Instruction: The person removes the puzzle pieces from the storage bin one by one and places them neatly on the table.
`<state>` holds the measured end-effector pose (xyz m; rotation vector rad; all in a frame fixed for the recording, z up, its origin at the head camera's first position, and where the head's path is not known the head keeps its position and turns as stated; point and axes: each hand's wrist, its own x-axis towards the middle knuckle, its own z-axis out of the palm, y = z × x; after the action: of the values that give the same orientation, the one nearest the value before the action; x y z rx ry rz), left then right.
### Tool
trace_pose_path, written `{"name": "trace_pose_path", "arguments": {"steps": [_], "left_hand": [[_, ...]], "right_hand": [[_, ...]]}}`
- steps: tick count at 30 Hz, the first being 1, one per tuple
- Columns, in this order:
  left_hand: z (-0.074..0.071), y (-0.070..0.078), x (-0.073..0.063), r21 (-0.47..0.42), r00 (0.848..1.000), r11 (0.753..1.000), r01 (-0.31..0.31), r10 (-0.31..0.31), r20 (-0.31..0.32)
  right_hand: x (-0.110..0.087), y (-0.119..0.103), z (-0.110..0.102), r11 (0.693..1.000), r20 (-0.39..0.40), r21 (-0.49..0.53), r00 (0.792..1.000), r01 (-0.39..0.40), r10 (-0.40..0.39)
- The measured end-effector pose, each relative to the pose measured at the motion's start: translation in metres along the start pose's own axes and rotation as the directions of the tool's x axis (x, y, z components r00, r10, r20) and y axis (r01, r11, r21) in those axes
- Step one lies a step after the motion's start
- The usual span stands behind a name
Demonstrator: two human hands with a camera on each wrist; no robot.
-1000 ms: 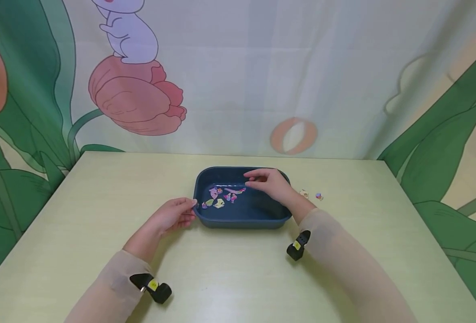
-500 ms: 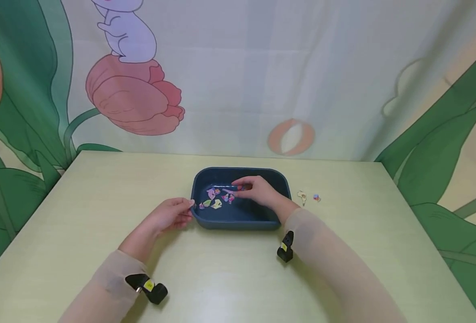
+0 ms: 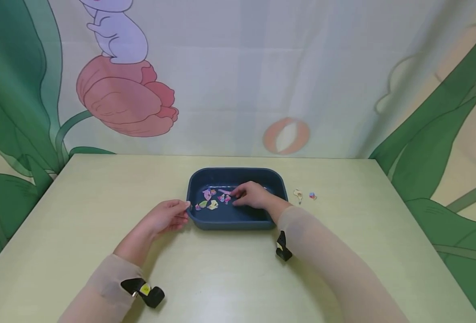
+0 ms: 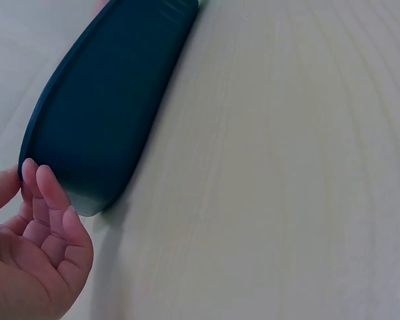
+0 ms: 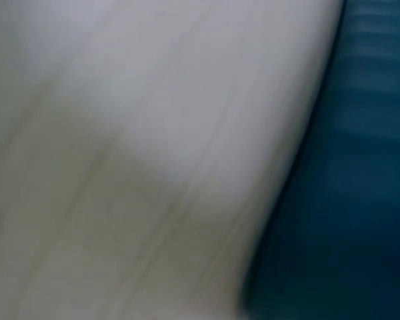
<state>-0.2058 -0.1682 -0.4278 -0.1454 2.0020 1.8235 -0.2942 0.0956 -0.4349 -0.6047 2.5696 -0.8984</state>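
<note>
A dark blue rectangular tray point(image 3: 238, 225) stands on the table. My left hand point(image 3: 169, 217) pinches its left rim; in the left wrist view the thumb and fingers of that hand point(image 4: 43, 247) meet at the tray's edge. Inside the tray my right hand point(image 3: 254, 195) hovers low, fingers bent, thumb and index finger apart. Its fingertips are at a thin pink-purple cut-out point(image 3: 224, 191), partly hidden by them. Several small colourful flat pieces lie nearby, among them a cream one point(image 3: 213, 205) and a purple one point(image 3: 207, 194). The right hand is outside the right wrist view.
Right of the tray, a cream piece point(image 3: 298, 195) and a small multicoloured piece point(image 3: 312, 196) lie on the pale wooden table point(image 3: 221, 278). Behind the table hangs a curtain point(image 3: 229, 89) printed with a flower, leaves and a white animal.
My right hand has moved left and down into the tray, its fingers reaching the thin pink-purple cut-out. The left hand keeps its hold on the rim. The head view has shifted slightly.
</note>
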Motion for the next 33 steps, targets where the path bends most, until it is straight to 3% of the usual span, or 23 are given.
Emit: {"name": "trace_pose_path", "arguments": {"steps": [9,14,22,25,28,33], "left_hand": [[-0.001,0.001,-0.001,-0.001,1.000,1.000,-0.008,0.008,0.007],[0.000,0.000,-0.002,-0.007,0.999,1.000,-0.022,0.023,0.032],[0.002,-0.001,-0.001,-0.008,0.999,1.000,-0.017,0.017,0.030],[0.001,-0.002,-0.002,-0.003,0.999,1.000,-0.019,0.019,0.032],[0.000,-0.002,-0.003,-0.005,1.000,1.000,-0.009,0.009,0.025],[0.000,-0.001,-0.003,-0.004,0.999,1.000,-0.017,0.017,0.036]], "right_hand": [[0.003,-0.001,0.001,0.997,0.019,-0.071,0.999,0.035,-0.033],[0.003,0.000,0.005,0.991,-0.007,-0.131,0.999,0.035,-0.036],[0.003,-0.005,0.014,0.940,-0.047,-0.331,0.994,0.076,-0.097],[0.003,-0.006,0.014,0.945,-0.037,-0.313,0.993,0.093,-0.110],[0.005,-0.004,0.011,0.970,0.015,-0.222,0.995,0.098,-0.097],[0.006,-0.002,0.001,0.998,0.102,-0.056,0.994,0.034,-0.028]]}}
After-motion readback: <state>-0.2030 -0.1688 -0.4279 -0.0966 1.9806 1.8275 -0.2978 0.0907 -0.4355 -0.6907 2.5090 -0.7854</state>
